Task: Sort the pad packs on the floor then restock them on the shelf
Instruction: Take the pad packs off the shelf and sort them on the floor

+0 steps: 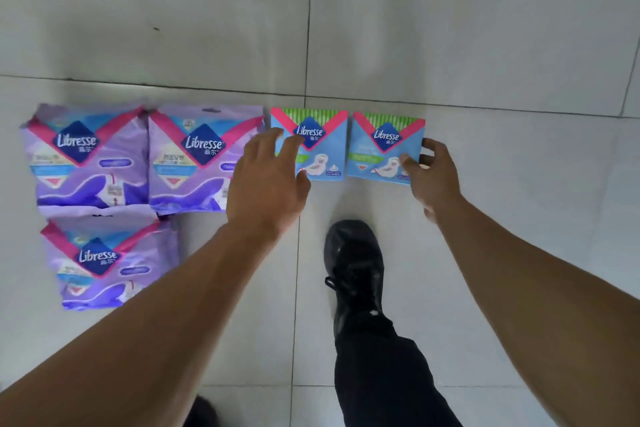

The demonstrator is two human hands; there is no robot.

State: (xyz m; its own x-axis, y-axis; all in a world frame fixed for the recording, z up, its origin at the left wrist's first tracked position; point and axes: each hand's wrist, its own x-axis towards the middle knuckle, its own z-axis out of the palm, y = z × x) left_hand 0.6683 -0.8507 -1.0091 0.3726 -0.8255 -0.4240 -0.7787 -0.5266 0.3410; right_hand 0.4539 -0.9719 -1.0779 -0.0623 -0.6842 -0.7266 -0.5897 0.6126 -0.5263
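Both hands reach down over the tiled floor (485,45) toward a row of pad packs. Fingers of the left hand (266,184) are spread and relaxed, hovering over the lower left part of the left blue pack (318,152); whether the fingertips actually touch it cannot be told from this angle. Its forearm crosses the lower left of the view. On the other side, the right hand (433,173) pinches the right edge of the right blue pack (384,149), thumb on the printed face near the lower right corner and curled fingers behind the edge.

By size, the pale floor comes first, its dark grout lines crossing just above the packs. Next are the three purple packs, soft, crinkled bags lying face up with the Libresse logo readable. The far-left purple pack (86,156) and the middle purple pack (197,159) lie side by side, touching. Just below the far-left one sits the lower purple pack (107,263), its top edge meeting the bag above and its right side partly hidden by the left forearm.

A black trouser leg (381,374) and a black laced shoe (353,270) stand between the arms, the toe pointing at the gap under the blue packs.

Smallest are the two blue packs, squarish with green striped tops, set just beside each other in line with the upper purple row, the left one close against the middle purple pack.
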